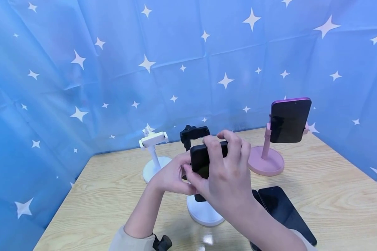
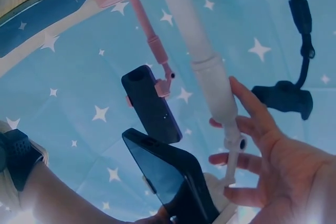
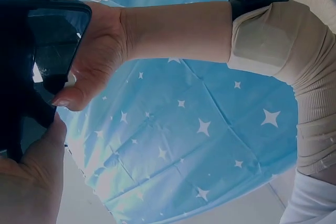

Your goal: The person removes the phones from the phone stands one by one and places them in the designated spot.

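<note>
A black phone (image 1: 199, 158) is held by its edges in my right hand (image 1: 230, 177), thumb on one side and fingers on the other. It sits at the top of a white phone stand, whose round base (image 1: 204, 214) shows below the hands. My left hand (image 1: 171, 176) grips the upper part of that stand. In the left wrist view its fingers curl round the jointed neck (image 2: 231, 140) under the white pole (image 2: 184, 19), close by the phone (image 2: 170, 177). The stand's clamp is mostly hidden behind the phone. In the right wrist view the left thumb (image 3: 73, 98) lies at the phone's edge.
Another white stand (image 1: 154, 140) and a black stand (image 1: 194, 133) stand at the back. A pink stand (image 1: 265, 165) on the right carries a phone (image 1: 290, 120). More phones lie on the wooden table, one large black phone (image 1: 286, 209) beside the right forearm.
</note>
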`<state>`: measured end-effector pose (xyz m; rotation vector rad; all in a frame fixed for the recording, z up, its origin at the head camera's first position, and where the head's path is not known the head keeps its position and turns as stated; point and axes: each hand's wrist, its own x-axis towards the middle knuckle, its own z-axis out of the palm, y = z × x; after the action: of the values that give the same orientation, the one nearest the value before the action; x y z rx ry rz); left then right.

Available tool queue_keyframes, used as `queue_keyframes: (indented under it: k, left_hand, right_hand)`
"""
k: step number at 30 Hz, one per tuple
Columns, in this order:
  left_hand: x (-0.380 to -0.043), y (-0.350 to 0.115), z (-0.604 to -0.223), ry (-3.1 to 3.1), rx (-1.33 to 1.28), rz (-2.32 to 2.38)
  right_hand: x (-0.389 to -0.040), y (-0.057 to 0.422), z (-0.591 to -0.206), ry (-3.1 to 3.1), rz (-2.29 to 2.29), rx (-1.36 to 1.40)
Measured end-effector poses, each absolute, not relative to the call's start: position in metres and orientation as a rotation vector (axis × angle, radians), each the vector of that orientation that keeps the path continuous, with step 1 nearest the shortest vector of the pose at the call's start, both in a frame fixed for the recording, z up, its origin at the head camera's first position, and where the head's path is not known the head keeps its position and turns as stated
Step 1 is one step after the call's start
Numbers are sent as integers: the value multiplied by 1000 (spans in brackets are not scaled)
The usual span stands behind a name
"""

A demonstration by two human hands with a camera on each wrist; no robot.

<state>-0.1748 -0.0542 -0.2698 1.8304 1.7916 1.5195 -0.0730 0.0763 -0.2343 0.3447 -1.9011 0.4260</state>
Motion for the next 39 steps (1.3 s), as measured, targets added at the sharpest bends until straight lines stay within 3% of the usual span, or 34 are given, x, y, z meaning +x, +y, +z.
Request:
queue_keyframes:
  k: [39]
  left_hand:
    - [-187,-55,-265,1626,1786,1461]
  right_hand:
    - [-73,81,-231,-1939,587,396]
